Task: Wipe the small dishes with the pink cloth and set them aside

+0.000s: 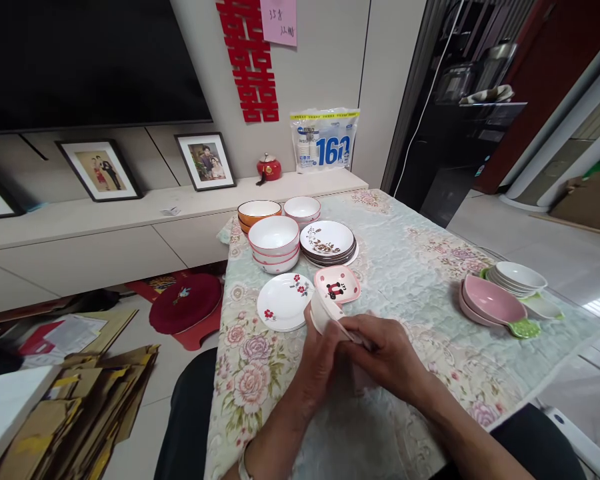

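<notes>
A small pale bowl [323, 311] is tilted up between my hands near the middle of the table. My left hand [320, 350] grips its left and lower side. My right hand [383, 347] is closed round a light pinkish cloth [363, 377] pressed against the bowl's right side. Just beyond lies a pink square dish [341, 283] with a cartoon figure. White plates with red flowers [280, 303] lie to the left. Behind them stand stacked red-rimmed bowls [274, 237] and dark-edged plates [329, 240].
Orange bowls [259, 212] and a white bowl [302, 208] stand at the table's back. Pink leaf-shaped bowls [493, 299] and small white dishes [520, 275] sit at the right. A red stool [186, 303] and flattened cardboard [80, 407] are left of the floral-covered table [253, 393].
</notes>
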The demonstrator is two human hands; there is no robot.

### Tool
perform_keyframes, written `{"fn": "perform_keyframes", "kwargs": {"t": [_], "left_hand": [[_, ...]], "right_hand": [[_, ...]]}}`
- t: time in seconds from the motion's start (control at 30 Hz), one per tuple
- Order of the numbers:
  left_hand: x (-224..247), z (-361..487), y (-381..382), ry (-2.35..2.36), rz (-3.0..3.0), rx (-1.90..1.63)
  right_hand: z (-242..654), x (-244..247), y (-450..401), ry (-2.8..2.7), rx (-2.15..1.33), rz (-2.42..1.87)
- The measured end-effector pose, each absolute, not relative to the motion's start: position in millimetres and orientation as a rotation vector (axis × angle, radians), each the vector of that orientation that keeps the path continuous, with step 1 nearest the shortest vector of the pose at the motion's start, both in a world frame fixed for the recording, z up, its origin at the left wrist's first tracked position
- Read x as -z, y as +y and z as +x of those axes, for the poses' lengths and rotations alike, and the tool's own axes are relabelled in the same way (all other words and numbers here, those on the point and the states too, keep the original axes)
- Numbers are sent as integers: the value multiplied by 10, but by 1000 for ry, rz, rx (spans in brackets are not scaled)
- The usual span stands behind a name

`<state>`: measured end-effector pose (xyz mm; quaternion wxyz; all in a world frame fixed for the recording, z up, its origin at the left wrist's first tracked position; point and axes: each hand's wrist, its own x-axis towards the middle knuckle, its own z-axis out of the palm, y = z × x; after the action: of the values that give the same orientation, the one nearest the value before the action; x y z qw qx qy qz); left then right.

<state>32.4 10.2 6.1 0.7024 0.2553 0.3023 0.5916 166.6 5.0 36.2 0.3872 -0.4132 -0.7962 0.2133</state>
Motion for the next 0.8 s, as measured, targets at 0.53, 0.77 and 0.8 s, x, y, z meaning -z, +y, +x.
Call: {"fn": "perform_keyframes", "kwargs": {"t": [0.53, 0.77, 0.8], "left_hand": [[-172, 324, 98, 523, 231, -1219], [-122, 300, 72, 558, 475, -1148], [-114, 301, 58, 592, 566, -1194]], "right_hand": [[1713, -282, 161, -2266, -381, -884], [1722, -373, 57, -2157, -420, -1007], [1702, -394, 37, -2113, -462, -1024]]}}
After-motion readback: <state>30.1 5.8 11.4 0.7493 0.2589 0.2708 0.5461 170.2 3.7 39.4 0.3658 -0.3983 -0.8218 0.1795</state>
